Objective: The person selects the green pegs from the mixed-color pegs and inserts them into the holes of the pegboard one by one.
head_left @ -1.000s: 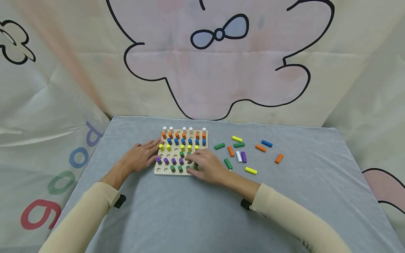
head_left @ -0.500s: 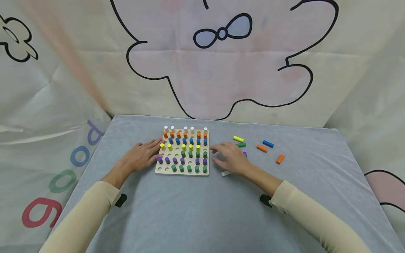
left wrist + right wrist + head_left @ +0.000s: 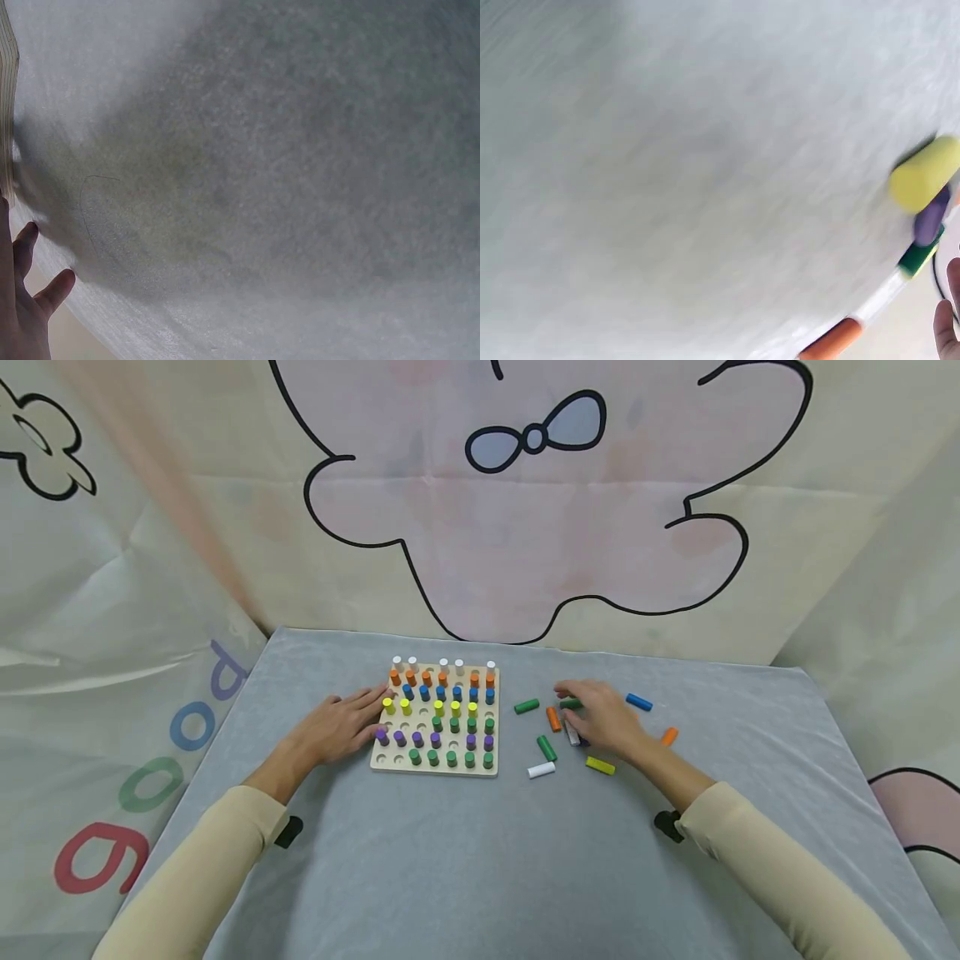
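Note:
A pale wooden pegboard (image 3: 435,768) lies on the table with rows of white, orange, blue, yellow, green and purple pegs standing in its holes. My left hand (image 3: 339,727) rests at the board's left edge, fingers extended and touching it. In the left wrist view, fingers (image 3: 58,291) show beside the board's edge (image 3: 7,97). To the right, my right hand (image 3: 603,714) hovers over the loose pegs, fingers loosely bent. A green peg (image 3: 571,702) lies beneath its fingers, and a white peg (image 3: 572,732) under the thumb. No peg shows in its grasp.
Loose pegs lie around the right hand: green (image 3: 527,706), orange (image 3: 553,719), another green (image 3: 547,748), white (image 3: 541,770), yellow (image 3: 600,766) and blue (image 3: 639,702). An orange peg (image 3: 670,737) lies by the right wrist. A patterned curtain (image 3: 525,552) hangs behind the table.
My right hand has left the board's lower right area and moved right, over the loose pegs. More green pegs show at the board's right side. The left hand keeps its place.

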The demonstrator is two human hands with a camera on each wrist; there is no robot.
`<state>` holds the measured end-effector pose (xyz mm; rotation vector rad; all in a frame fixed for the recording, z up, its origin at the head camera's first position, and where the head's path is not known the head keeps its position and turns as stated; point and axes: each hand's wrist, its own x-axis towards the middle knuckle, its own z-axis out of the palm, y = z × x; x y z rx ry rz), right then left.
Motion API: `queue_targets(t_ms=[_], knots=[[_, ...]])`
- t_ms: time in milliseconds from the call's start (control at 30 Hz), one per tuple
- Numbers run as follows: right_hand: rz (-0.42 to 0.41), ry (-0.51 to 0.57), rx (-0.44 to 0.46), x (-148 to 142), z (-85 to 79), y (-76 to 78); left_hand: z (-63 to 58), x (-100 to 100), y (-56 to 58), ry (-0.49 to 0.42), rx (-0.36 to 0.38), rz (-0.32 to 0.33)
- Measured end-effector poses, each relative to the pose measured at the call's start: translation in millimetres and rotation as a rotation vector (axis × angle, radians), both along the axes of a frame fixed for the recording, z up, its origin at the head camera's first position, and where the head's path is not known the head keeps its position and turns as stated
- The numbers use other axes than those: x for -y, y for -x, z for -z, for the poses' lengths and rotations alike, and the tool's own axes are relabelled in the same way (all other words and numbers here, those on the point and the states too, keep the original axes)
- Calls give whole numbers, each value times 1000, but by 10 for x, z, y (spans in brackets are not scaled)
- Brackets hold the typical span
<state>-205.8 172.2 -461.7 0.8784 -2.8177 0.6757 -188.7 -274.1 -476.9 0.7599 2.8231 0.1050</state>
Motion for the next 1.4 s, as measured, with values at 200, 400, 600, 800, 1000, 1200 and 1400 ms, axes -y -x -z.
queue_targets(t_ms=[200, 400, 600, 800, 1000, 1200, 1400], knots=[[52, -11, 52, -159, 54, 57, -1, -5, 7, 6, 10, -11], [60, -44, 59, -222, 115, 80, 11, -8, 5, 24, 3, -8], [75, -61, 44, -254, 132, 81, -6, -24, 0, 22, 1, -10], [76, -74, 27, -292, 170, 86, -15, -32, 2, 31, 3, -6], [80, -86, 29, -289, 189, 78, -20, -25, -7, 27, 8, -3], [105, -98, 45, -289, 180, 79, -15, -24, -12, 19, 4, -2], [129, -98, 45, -322, 174, 87, 1, -17, -9, 21, 0, -4]])
